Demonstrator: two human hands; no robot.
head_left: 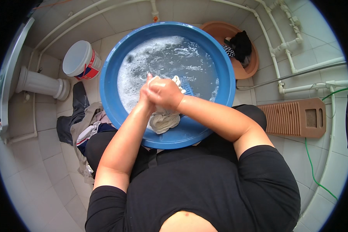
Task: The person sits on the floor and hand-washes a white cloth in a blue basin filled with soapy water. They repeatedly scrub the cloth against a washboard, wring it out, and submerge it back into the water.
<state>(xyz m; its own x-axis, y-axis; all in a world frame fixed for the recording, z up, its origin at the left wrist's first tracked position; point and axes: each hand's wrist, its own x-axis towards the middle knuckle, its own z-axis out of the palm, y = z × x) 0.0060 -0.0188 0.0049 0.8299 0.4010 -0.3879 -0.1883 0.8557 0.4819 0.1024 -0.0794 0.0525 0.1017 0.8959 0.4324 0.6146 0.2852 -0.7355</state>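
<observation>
A large round blue tub (108, 91) of grey, sudsy water stands in front of me, between my knees. Over its near side, my left hand (146, 94) and my right hand (165, 92) are pressed together, both closed round a wet cream-white cloth (164, 121). Part of this cloth hangs below my hands toward the near wall of the tub, and another bit sticks up beyond the right hand. What garment it is I cannot tell. Just right of my hands, a blue ridged piece (187, 88) shows partly in the water.
On the left are a white bucket (77, 58) and a heap of clothes (91, 120) on the tiles. An orange-brown basin (253, 63) with dark clothing stands at the back right. A brown washboard (292, 118) lies right, near white pipes (278, 69) and a green cord (311, 170).
</observation>
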